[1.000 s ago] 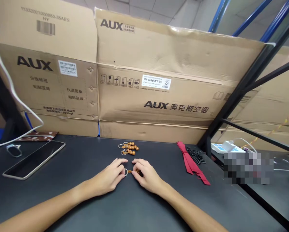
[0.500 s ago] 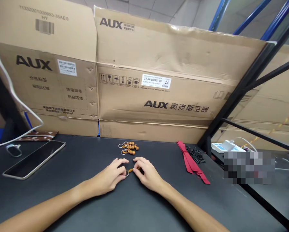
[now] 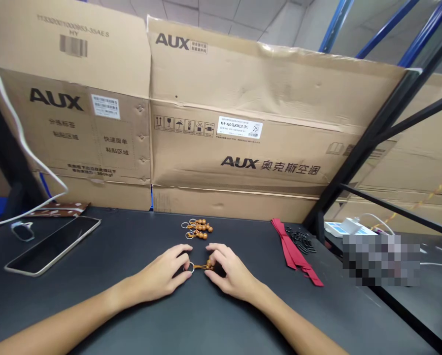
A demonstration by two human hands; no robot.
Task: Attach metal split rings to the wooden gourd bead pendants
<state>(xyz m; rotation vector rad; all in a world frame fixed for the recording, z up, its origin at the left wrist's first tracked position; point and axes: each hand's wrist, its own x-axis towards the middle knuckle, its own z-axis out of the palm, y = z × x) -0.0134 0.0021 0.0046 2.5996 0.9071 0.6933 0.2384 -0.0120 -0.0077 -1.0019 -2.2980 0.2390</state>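
A keychain with a metal ring, an orange-brown cord and brown wooden beads (image 3: pixel 199 267) lies across the gap between my two hands, low over the black table. My left hand (image 3: pixel 166 270) has its curled fingers on the ring at the keychain's left end, partly covering it. At the other end, the fingers of my right hand (image 3: pixel 230 270) bend around the beads, with some of the beads showing at the fingertips. Just beyond my hands, several similar wooden keychains (image 3: pixel 202 228) lie in a small group, rings to the left.
On the left lie a phone (image 3: pixel 54 244), a blue-grey glossy object (image 3: pixel 23 230) and a white cable (image 3: pixel 39 160). Red strips (image 3: pixel 294 251) and a pile of black pieces (image 3: pixel 301 240) lie to the right. Cardboard (image 3: pixel 235 148) walls off the back, beside a black metal frame (image 3: pixel 354 158).
My hands have moved slightly apart, and more of the keychain's ring, cord and beads shows between them. The view has tilted a little.
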